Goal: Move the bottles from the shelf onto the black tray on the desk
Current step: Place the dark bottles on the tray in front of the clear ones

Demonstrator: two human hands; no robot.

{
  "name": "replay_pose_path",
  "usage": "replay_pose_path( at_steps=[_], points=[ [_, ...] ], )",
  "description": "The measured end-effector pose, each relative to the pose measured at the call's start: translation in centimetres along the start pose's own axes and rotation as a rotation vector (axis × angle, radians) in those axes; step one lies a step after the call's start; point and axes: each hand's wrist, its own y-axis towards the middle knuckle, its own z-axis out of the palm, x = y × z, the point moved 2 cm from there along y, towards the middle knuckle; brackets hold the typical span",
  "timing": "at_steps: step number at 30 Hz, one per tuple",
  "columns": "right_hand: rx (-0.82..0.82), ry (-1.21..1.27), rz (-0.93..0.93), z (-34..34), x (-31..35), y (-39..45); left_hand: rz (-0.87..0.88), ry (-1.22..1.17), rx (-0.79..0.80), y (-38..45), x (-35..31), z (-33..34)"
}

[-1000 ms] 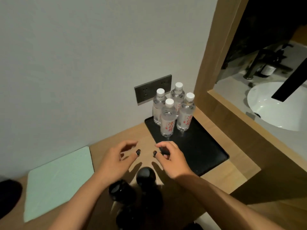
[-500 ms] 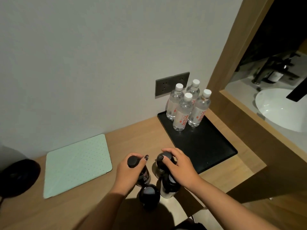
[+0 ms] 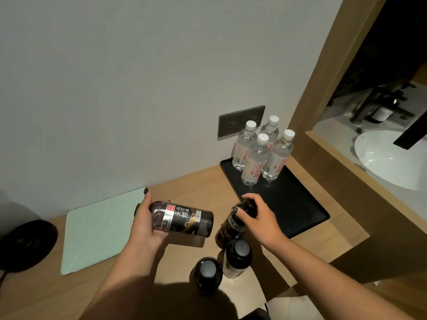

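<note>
**A:** What does each hand hold?

**B:** The left hand (image 3: 145, 224) is closed around a dark bottle (image 3: 184, 219) with a black label, held on its side above the wooden desk (image 3: 191, 195), neck toward the palm and base pointing right. The right hand (image 3: 260, 218) is wrapped over the cap and shoulder of a second dark bottle (image 3: 231, 227), which tilts, its top leaning toward the black tray (image 3: 300, 204) and its base lower, near the viewer. Whether that base rests on anything cannot be told.

**A:** Where are the other dark bottles?

**B:** Two more stand upright near the bottom of the view, seen from above: one (image 3: 238, 257) just below the right hand's bottle, the other (image 3: 206, 276) just beside it to the left. Their footing is hidden.

**A:** And the tray?

**B:** It lies on the desk against the wall, at the right. Four clear water bottles (image 3: 254, 162) with white caps stand clustered in its far corner; the near part is bare. Neither held bottle is on the tray; the right hand's bottle is at its near left edge.

**A:** What else is shown?

**B:** A pale green dotted mat (image 3: 99, 229) lies on the desk to the left, a dark round object (image 3: 25, 243) beyond it. A grey socket plate (image 3: 240, 121) is on the wall behind the water bottles, and a white washbasin (image 3: 388, 160) is at the far right.
</note>
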Motion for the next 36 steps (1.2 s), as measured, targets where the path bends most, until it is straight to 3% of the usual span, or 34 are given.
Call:
replay_pose_path(
  at_steps=[5, 9, 15, 22, 25, 29, 32, 36],
  points=[
    [-0.044, 0.154, 0.022, -0.3, 0.0, 0.7, -0.125, -0.266, 0.057, -2.0, 0.7, 1.8],
    [-0.119, 0.275, 0.002, -2.3, 0.1, 0.8, -0.142, -0.238, 0.125, -2.6, 0.9, 3.5],
    [-0.289, 0.676, 0.104, -7.1, 0.1, 1.4, -0.139, -0.259, 0.186, -3.7, 2.9, 6.3],
    [-0.225, 0.998, 0.172, -11.7, -0.4, 1.9, -0.205, -0.222, 0.253, -4.2, 5.8, 10.7],
    [-0.249, 0.905, 0.202, -13.0, -0.4, 3.1, -0.27, -0.22, 0.304, -3.9, 7.3, 11.9],
    [-0.293, 0.391, 0.148, -13.8, 1.0, 6.3, -0.322, -0.24, 0.276, -3.3, 8.5, 12.7],
    [-0.207, 0.139, 0.067, -13.7, 1.7, 8.5, -0.375, -0.256, 0.266, -3.5, 8.7, 12.9],
    [-0.1, 0.044, 0.067, -13.3, 0.9, 10.4, -0.365, -0.267, 0.257, -3.6, 8.2, 12.9]
  ],
)
